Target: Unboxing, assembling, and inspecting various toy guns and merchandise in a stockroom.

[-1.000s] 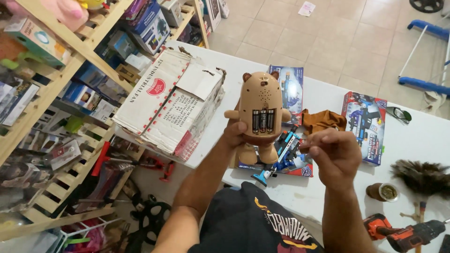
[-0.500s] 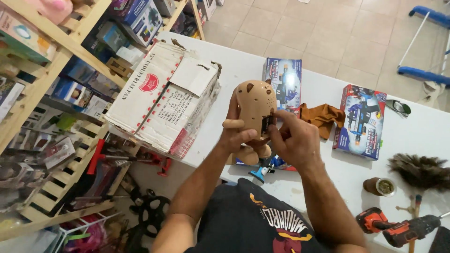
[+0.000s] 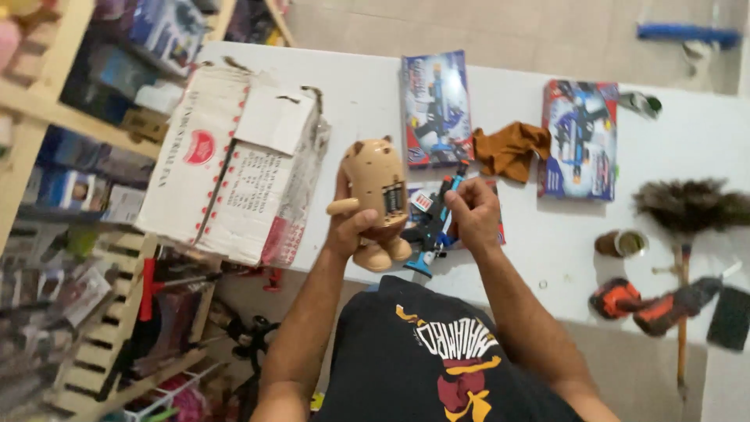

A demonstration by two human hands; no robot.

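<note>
left hand (image 3: 349, 227) grips tan bear toy (image 3: 375, 187); right hand (image 3: 473, 215) pinches blue toy gun (image 3: 433, 223) beside it.

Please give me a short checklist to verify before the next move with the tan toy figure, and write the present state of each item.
1. Left hand holds the tan toy figure firmly: ok, fingers wrap its body.
2. Battery compartment on its back is open and faces up: ok.
3. All batteries seated: cannot tell, too small.
4. Right hand is free: cannot tell, it sits closed by the blue toy gun and may pinch something.
5. Compartment cover located: cannot tell, not seen.
6. White table has bare room near the toy: ok.
</note>
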